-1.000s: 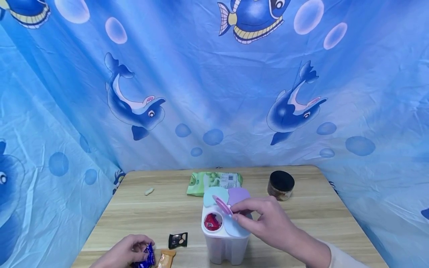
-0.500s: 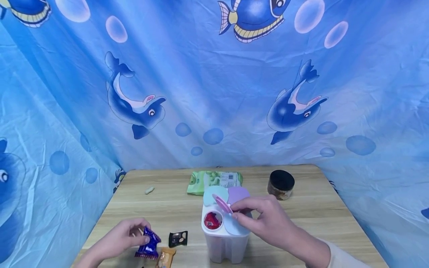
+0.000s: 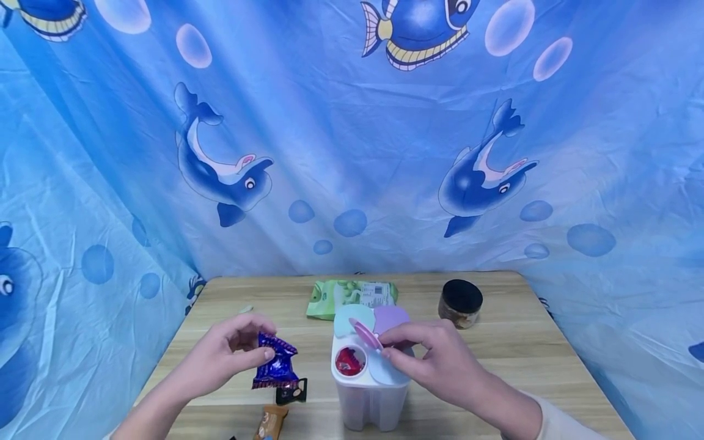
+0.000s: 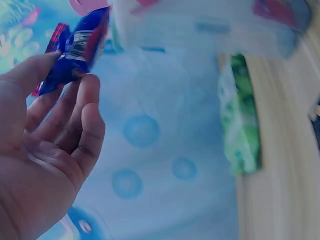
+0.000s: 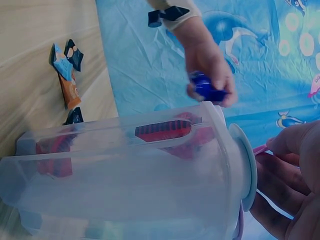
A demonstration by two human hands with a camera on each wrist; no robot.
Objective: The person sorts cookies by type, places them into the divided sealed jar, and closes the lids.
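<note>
A: Left hand (image 3: 220, 354) up off the table (image 3: 495, 366), pinching a blue candy wrapper (image 3: 275, 365) by its top edge between thumb and fingertips, wrapper hanging free just left of the container (image 3: 370, 391).

B: Right hand (image 3: 434, 360) at the container's top, fingers curled round the pink lid flap (image 3: 365, 335), tipped up, probably to keep that opening clear. Red sweets (image 3: 348, 362) visible inside.

A: Loose on the table below: brown wrapper (image 3: 271, 421), black wrapper (image 3: 291, 391).

B: Farther back, well apart: green packet (image 3: 346, 296), dark-lidded jar (image 3: 461, 304).
</note>
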